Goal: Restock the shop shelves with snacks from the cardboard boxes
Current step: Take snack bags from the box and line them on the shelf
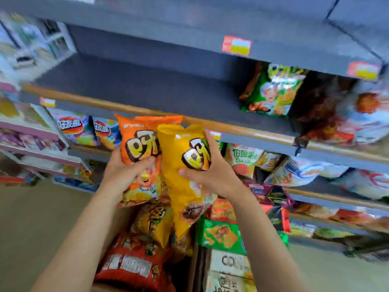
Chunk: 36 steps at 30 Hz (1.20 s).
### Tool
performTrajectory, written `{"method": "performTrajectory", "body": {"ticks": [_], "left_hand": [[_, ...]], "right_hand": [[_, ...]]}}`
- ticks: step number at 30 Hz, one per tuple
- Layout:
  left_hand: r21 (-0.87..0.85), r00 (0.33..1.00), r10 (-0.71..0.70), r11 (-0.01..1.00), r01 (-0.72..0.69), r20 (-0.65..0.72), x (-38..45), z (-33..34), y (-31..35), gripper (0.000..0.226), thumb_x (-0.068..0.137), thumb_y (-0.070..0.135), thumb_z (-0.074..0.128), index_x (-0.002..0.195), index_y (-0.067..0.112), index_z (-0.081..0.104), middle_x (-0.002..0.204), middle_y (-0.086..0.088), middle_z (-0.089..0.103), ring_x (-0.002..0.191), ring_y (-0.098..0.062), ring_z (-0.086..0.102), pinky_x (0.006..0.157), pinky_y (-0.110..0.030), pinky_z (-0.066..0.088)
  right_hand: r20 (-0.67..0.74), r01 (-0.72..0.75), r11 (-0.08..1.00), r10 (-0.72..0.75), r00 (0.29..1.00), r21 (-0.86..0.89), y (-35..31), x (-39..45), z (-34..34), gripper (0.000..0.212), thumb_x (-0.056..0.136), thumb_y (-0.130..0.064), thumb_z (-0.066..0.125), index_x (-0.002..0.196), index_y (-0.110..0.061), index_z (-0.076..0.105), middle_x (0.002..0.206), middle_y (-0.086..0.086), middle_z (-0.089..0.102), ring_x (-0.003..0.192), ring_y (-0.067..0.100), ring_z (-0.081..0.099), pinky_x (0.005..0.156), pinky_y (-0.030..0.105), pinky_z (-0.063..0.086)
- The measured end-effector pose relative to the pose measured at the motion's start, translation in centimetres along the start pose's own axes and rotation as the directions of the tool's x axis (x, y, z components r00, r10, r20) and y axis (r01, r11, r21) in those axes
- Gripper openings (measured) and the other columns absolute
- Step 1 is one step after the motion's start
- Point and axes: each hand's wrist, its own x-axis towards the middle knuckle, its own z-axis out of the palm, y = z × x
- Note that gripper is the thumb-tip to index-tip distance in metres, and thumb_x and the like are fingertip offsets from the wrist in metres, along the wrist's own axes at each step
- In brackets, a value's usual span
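Note:
My left hand (124, 171) grips an orange snack bag (139, 140) by its left side, thumb across the front. My right hand (210, 173) grips a yellow snack bag (181, 186) that overlaps the orange one. Both bags are raised upright just below the wooden front rail of a grey shelf (147, 85), whose left and middle stretch is bare. A green snack bag (271, 91) stands on the right of that shelf. Below my arms a cardboard box (147, 249) holds more bags, a red one (134, 262) on top.
A second box (227, 266) with green packets sits right of the first. Lower shelves (294, 165) on the right hold many snack bags. Blue bags (80, 127) fill the shelf at left. Another rack (31, 133) stands at far left. Beige floor (42, 218) lies below.

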Motion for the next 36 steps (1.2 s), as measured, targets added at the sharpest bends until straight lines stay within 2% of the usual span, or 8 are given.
{"method": "performTrajectory", "body": {"ticks": [4, 9, 12, 17, 20, 24, 31, 36], "left_hand": [[0.055, 0.99, 0.109, 0.992, -0.114, 0.094, -0.4, 6.2, 3.5, 0.07, 0.055, 0.04, 0.093, 0.115, 0.03, 0.058, 0.102, 0.009, 0.073, 0.094, -0.01, 0.069, 0.077, -0.033, 0.055], [0.075, 0.967, 0.149, 0.983, -0.168, 0.206, -0.9, 12.2, 6.4, 0.061, 0.069, 0.027, 0.09, 0.117, 0.031, 0.054, 0.097, 0.016, 0.068, 0.087, -0.003, 0.065, 0.057, -0.025, 0.049], [0.096, 0.963, 0.144, 0.981, -0.17, 0.228, -0.3, 14.7, 6.8, 0.058, 0.067, 0.032, 0.091, 0.111, 0.039, 0.054, 0.1, 0.019, 0.066, 0.092, -0.003, 0.064, 0.061, -0.028, 0.05], [0.103, 0.978, 0.115, 0.986, -0.134, 0.174, 0.8, 16.7, 6.1, 0.066, 0.069, 0.037, 0.088, 0.123, 0.035, 0.049, 0.106, 0.016, 0.065, 0.096, -0.006, 0.062, 0.076, -0.035, 0.055], [0.15, 0.977, 0.124, 0.977, -0.15, 0.174, 1.3, 16.9, 5.3, 0.07, 0.068, 0.04, 0.088, 0.126, 0.035, 0.049, 0.11, 0.016, 0.064, 0.101, -0.007, 0.061, 0.083, -0.042, 0.056], [0.161, 0.974, 0.128, 0.974, -0.159, 0.187, 1.0, 17.1, 4.7, 0.072, 0.067, 0.044, 0.087, 0.127, 0.041, 0.047, 0.111, 0.021, 0.062, 0.102, -0.002, 0.059, 0.082, -0.035, 0.054], [0.149, 0.974, 0.125, 0.977, -0.154, 0.19, 0.3, 18.1, 4.5, 0.072, 0.067, 0.043, 0.088, 0.126, 0.038, 0.047, 0.111, 0.021, 0.062, 0.102, -0.001, 0.059, 0.074, -0.03, 0.052], [0.113, 0.974, 0.136, 0.981, -0.158, 0.181, -0.6, 18.1, 4.8, 0.075, 0.067, 0.041, 0.088, 0.13, 0.034, 0.047, 0.114, 0.018, 0.063, 0.107, -0.006, 0.061, 0.088, -0.039, 0.055]], "right_hand": [[-0.357, 0.125, 0.991, -0.134, 0.924, -0.048, -2.2, -2.8, -7.5, 0.108, 0.075, -0.036, 0.086, 0.154, -0.048, 0.014, 0.114, -0.044, 0.052, 0.097, -0.014, 0.062, 0.085, 0.019, 0.053], [-0.831, 0.107, 0.914, -0.401, 0.387, -0.391, -2.6, -3.1, -12.7, 0.104, 0.078, -0.045, 0.081, 0.159, -0.023, 0.018, 0.112, -0.007, 0.037, 0.112, 0.018, 0.042, 0.087, 0.017, 0.029], [-0.845, 0.131, 0.885, -0.466, 0.26, -0.448, -1.3, -0.7, -14.2, 0.103, 0.077, -0.039, 0.083, 0.156, -0.01, 0.023, 0.119, 0.004, 0.044, 0.113, 0.026, 0.043, 0.087, 0.016, 0.028], [-0.866, 0.19, 0.903, -0.426, 0.263, -0.386, 1.3, 4.0, -14.9, 0.116, 0.071, -0.02, 0.088, 0.156, -0.01, 0.011, 0.135, 0.014, 0.035, 0.121, 0.029, 0.035, 0.089, 0.017, 0.028], [-0.864, 0.117, 0.92, -0.392, 0.317, -0.375, 2.6, 6.3, -15.0, 0.113, 0.073, -0.023, 0.087, 0.15, -0.03, 0.004, 0.139, 0.028, 0.037, 0.124, 0.043, 0.044, 0.094, 0.039, 0.045], [-0.827, -0.095, 0.872, -0.413, 0.381, -0.479, 4.8, 7.5, -15.0, 0.105, 0.079, -0.043, 0.08, 0.154, -0.027, 0.008, 0.129, 0.024, 0.046, 0.108, 0.039, 0.053, 0.071, 0.048, 0.057], [-0.838, -0.333, 0.771, -0.471, 0.277, -0.543, 2.1, 8.1, -16.5, 0.103, 0.071, -0.063, 0.074, 0.155, -0.021, 0.033, 0.097, 0.016, 0.052, 0.079, 0.034, 0.053, 0.063, 0.042, 0.048], [-0.802, -0.401, 0.721, -0.364, 0.475, -0.565, 1.2, 8.8, -18.2, 0.112, 0.073, -0.076, 0.062, 0.16, -0.024, 0.015, 0.109, 0.018, 0.05, 0.093, 0.035, 0.053, 0.074, 0.044, 0.046]]}}
